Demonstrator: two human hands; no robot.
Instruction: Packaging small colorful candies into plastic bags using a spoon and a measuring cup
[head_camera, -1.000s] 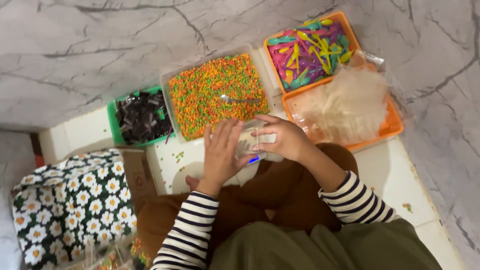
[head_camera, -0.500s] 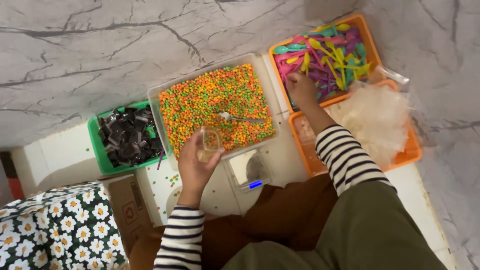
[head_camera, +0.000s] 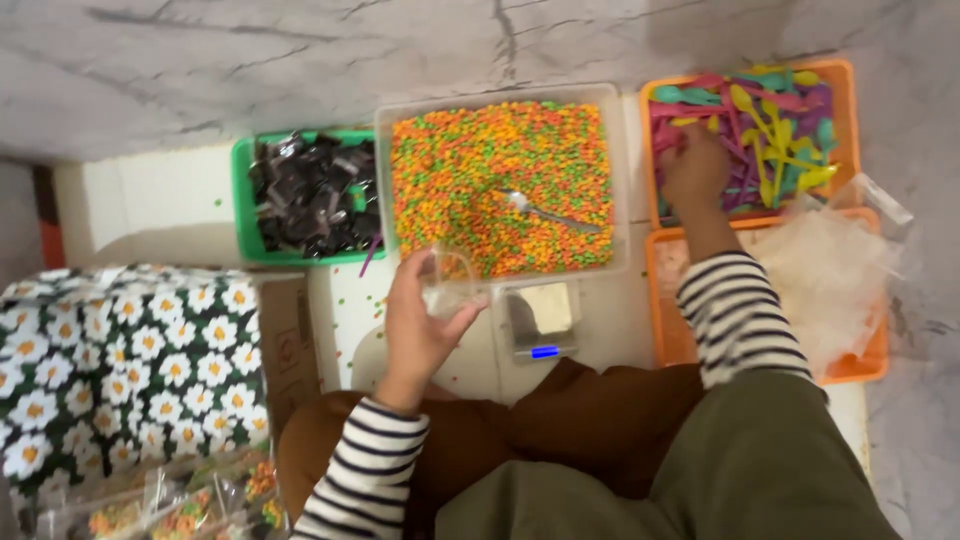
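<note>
My left hand (head_camera: 418, 322) holds a small clear plastic cup (head_camera: 452, 283) just in front of a clear tub (head_camera: 610, 180) filled with orange, green and yellow pellets. A metal spoon (head_camera: 545, 211) lies on the pellets. My right hand (head_camera: 694, 172) reaches into an orange tray (head_camera: 848, 100) of coloured plastic spoons, fingers down among them; whether it grips one is hidden. A small silver scale (head_camera: 541, 321) with a blue display sits between my hands, near my knees.
A green tray (head_camera: 242, 190) of dark wrapped pieces stands left of the tub. A second orange tray (head_camera: 668, 320) holds clear plastic bags. A daisy-print cloth (head_camera: 130, 360) covers a box at left, with filled packets (head_camera: 170, 505) below it. Marble floor lies beyond.
My hands parted from the cup at the scale. The left lifted the cup toward the pellet tub and the right reached out into the spoon tray. The view shifted right.
</note>
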